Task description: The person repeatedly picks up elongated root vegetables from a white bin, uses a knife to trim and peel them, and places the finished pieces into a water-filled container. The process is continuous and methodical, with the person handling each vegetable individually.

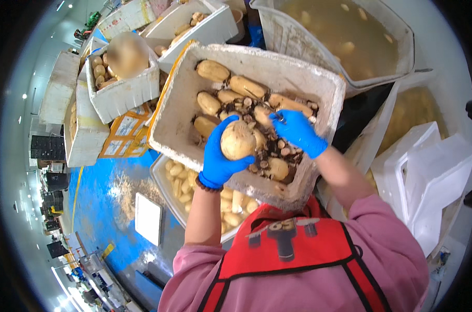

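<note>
My blue-gloved left hand [218, 162] is closed around a pale, rounded root piece [237, 139], its end facing up. My right hand [298, 132], also blue-gloved, is closed just to the right, fingertips on a small dark metallic item [281, 119] too small to make out. Both hands are over a worn white foam box [172, 113] holding several cream-coloured root segments [209, 102] and dark, muddy cut ends [284, 150]. A red apron [288, 244] covers my front.
Foam boxes with roots [123, 88] stand at back left. Tubs of murky water [338, 31] are at back right, broken white foam [418, 171] at right. A tub of peeled pieces [184, 182] sits below the box. A white slab [148, 218] lies on the blue floor [106, 203].
</note>
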The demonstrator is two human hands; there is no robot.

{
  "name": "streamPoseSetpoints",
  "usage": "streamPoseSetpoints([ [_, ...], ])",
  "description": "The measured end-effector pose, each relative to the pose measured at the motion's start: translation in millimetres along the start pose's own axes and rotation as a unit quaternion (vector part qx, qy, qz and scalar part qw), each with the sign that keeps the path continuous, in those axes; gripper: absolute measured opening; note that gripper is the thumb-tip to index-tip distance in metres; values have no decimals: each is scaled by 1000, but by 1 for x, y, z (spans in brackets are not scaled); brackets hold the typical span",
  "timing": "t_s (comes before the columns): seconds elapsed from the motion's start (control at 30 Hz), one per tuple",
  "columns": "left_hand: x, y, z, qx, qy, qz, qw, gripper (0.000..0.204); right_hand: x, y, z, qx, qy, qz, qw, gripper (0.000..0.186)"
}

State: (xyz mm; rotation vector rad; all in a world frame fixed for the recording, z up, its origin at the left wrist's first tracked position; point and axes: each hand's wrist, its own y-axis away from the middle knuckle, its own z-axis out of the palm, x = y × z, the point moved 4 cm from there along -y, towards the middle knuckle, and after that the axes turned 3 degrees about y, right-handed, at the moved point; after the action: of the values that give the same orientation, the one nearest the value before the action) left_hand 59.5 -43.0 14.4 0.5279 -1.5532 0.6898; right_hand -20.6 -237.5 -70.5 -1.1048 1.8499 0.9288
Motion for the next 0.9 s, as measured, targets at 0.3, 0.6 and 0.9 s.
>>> streamPoseSetpoints([
  [0.3,-7,7,20,10,215,-6,976,106,-9,36,64,-149,-544,346,750,45],
  [0.6,-47,22,12,62,187,-172,965,49,-4,9,7,127,-414,59,899,23],
  [0.9,-40,19,26,-135,180,-153,962,74,-12,7,-29,99,-278,-105,950,27],
])
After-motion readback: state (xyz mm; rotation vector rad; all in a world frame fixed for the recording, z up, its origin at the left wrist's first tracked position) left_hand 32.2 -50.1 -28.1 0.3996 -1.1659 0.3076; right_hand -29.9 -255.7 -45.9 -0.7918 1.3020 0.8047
